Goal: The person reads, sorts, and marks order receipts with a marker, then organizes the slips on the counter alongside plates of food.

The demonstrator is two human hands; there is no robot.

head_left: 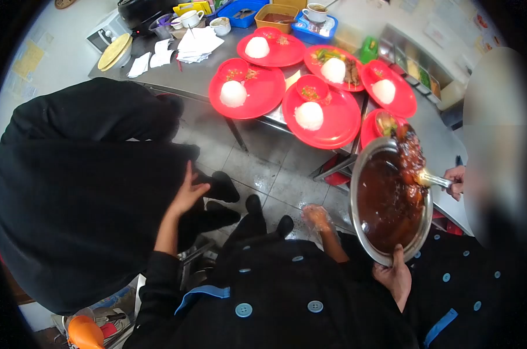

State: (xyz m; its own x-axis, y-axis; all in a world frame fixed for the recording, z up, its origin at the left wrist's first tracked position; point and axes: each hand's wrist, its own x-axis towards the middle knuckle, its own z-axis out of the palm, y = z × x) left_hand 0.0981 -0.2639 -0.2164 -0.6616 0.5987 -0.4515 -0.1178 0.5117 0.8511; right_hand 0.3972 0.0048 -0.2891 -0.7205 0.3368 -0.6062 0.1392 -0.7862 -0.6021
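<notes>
My left hand point(188, 195) is held out beside a person in black, its fingers spread and nothing in it. My right hand point(317, 217), in what looks like a clear plastic glove, hangs low before my body. Its fingers are loosely bent and blurred, and I see nothing held. Right of it, a co-worker's hand point(395, 277) supports a steel bowl point(356, 206) of dark brown sauce point(383, 198). The co-worker's other hand point(455, 181) grips tongs point(435, 179) on glazed, sauce-covered meat point(410, 151) at the bowl's edge. Neither of my hands touches the bowl.
Several red plates point(333, 131) with rice mounds point(309, 116) crowd the steel table point(202, 81) edge. Papers point(198, 43), cups point(192, 18) and a blue tray point(240, 13) sit behind. A person in black point(83, 198) stands close on my left. An orange object point(84, 333) is at lower left.
</notes>
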